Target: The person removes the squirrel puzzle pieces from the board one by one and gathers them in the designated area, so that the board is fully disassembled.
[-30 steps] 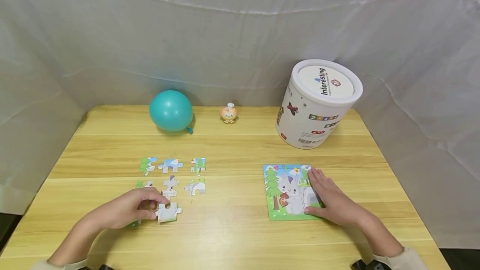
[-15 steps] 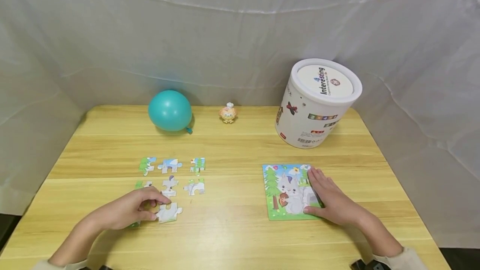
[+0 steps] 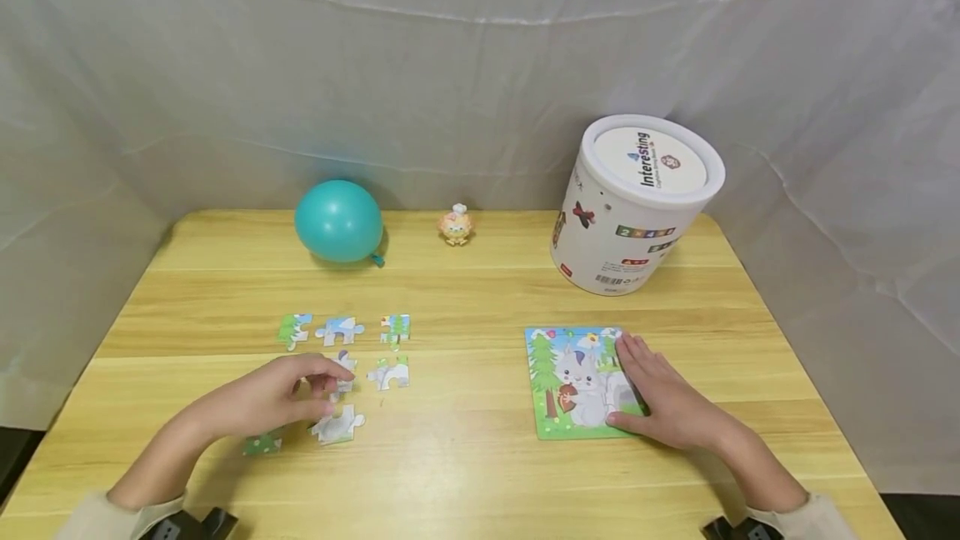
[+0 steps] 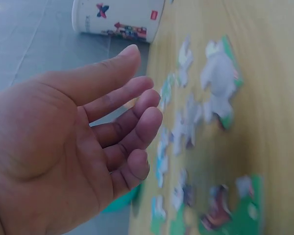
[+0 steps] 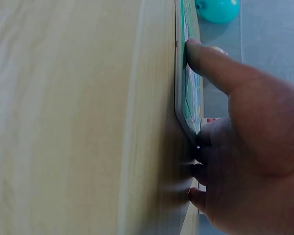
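My left hand (image 3: 262, 398) hovers over several loose jigsaw pieces, with thumb and fingers apart and nothing between them. Just below its fingertips lies a grey-and-white jigsaw piece (image 3: 337, 426), larger in the left wrist view as a grey piece (image 4: 218, 83) with a green edge. The hand partly covers another piece (image 3: 345, 373); a green corner piece (image 3: 262, 444) shows under the wrist side. On the right, a square picture board (image 3: 577, 382) printed with a squirrel holding an acorn lies flat. My right hand (image 3: 671, 402) rests on its right edge, thumb (image 5: 198, 56) on the printed face.
Three pieces, among them a sky-blue piece (image 3: 340, 331), form the far row. Behind stand a teal balloon (image 3: 339, 222), a small chef-hat figurine (image 3: 456, 227) and a big white tub (image 3: 630, 215). Grey cloth (image 3: 480, 82) walls the table's back and sides.
My left hand has lifted off the pieces and shifted slightly away from me and to the right, uncovering the green corner piece. The right hand and board stay put.
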The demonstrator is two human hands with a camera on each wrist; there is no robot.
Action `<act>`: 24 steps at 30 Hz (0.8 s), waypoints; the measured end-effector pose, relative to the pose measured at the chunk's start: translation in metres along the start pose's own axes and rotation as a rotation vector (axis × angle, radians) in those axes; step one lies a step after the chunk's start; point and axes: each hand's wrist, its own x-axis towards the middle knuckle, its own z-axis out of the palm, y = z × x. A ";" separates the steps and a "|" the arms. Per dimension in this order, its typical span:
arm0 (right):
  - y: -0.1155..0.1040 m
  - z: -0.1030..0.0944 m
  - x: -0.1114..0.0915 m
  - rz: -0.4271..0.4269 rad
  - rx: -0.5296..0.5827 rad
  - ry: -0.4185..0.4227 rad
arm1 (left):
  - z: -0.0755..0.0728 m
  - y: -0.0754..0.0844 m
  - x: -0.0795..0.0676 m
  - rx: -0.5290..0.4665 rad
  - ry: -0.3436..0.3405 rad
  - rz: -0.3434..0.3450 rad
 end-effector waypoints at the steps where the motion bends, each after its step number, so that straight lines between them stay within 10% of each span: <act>1: 0.000 0.000 0.000 0.002 -0.002 -0.001 | -0.001 0.004 0.003 0.002 -0.003 -0.001; 10: -0.002 -0.001 0.000 0.027 0.006 -0.012 | 0.003 0.031 0.051 0.094 0.042 0.050; 24: 0.004 -0.002 -0.001 -0.003 0.051 -0.021 | 0.037 0.075 0.140 0.149 -0.064 0.185</act>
